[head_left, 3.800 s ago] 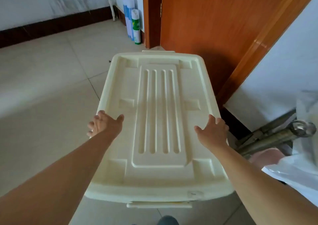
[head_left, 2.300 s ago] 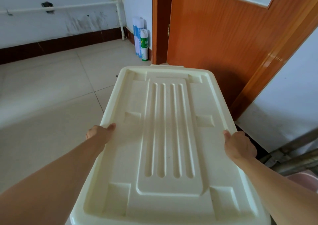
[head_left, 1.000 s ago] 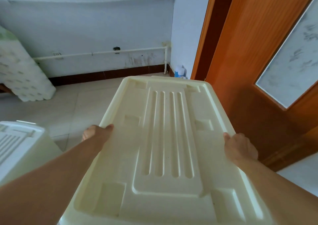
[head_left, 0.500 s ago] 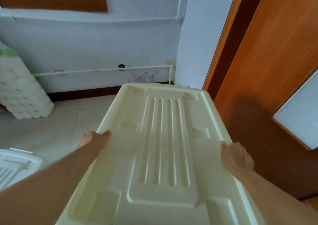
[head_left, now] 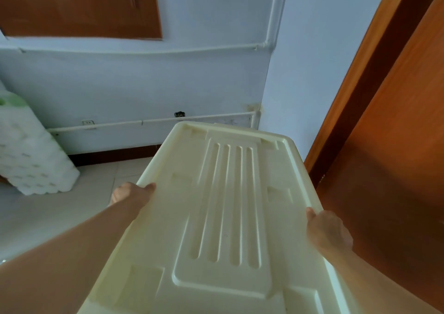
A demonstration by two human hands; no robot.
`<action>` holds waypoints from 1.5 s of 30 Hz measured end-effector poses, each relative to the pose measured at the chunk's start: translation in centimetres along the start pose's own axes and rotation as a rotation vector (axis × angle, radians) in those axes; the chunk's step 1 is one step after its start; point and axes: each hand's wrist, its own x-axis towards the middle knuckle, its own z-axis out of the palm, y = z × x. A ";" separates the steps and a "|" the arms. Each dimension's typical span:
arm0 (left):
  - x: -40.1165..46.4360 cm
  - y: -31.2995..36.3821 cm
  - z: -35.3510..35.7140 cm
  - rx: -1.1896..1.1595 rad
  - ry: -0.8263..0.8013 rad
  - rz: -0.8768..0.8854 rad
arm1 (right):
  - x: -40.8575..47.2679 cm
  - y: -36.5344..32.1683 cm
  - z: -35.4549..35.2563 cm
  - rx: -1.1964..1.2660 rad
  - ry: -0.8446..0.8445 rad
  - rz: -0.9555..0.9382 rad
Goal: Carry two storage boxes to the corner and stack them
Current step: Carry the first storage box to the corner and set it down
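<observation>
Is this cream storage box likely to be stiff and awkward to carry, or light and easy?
The storage box probably stays stiff: its ribbed lid looks flat. The left hand and right hand grip opposite edges, suggesting it is bulky. Smooth plastic may be slippery.

Both bare forearms reach forward, the left hand (head_left: 129,192) clamped on the left rim of the storage box (head_left: 223,217) and the right hand (head_left: 328,232) on its right rim, thumbs on top, fingers curled beneath.

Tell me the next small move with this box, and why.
Probably keep walking it forward toward the wall corner. Both the left hand and right hand grip the storage box by its sides, held up off the floor.
</observation>
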 end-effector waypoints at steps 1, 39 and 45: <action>1.3 0.7 0.2 0.001 0.001 0.000 | 1.2 -1.0 0.2 0.010 -0.003 0.011; 38.4 28.9 6.5 0.096 -0.243 0.286 | 23.7 -28.2 6.7 0.075 0.076 0.478; 42.1 32.7 8.9 0.106 -0.265 0.328 | 27.1 -30.2 7.6 0.081 0.105 0.518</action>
